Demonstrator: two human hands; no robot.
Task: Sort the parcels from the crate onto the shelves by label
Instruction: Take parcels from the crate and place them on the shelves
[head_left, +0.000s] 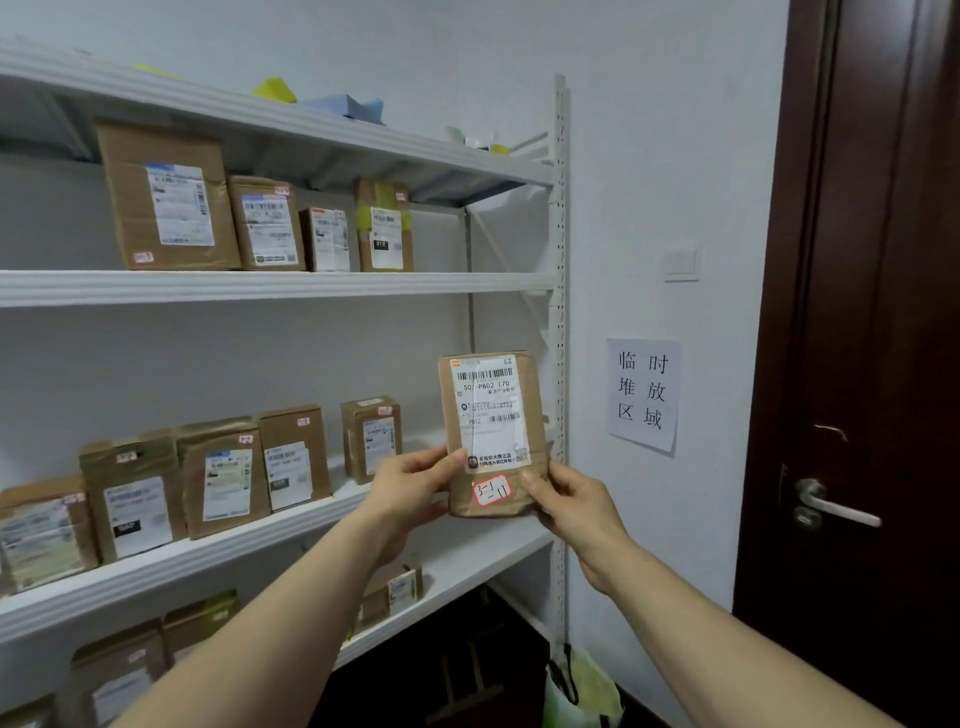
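Both my hands pinch the parcel (491, 434) upright by its lower corners, left hand (410, 480), right hand (569, 501); handwritten sticker (492, 490) between my thumbs; label-reading step; next, probably slide it onto the shelf (291, 525) behind-left.

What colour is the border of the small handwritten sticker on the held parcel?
The sticker has a red border, white inside; head view.

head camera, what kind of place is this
Probably a parcel sorting room: shelves lined with labelled parcels, a held parcel hand-marked 3-1-11, and a wall sign for a temporary stacking area.
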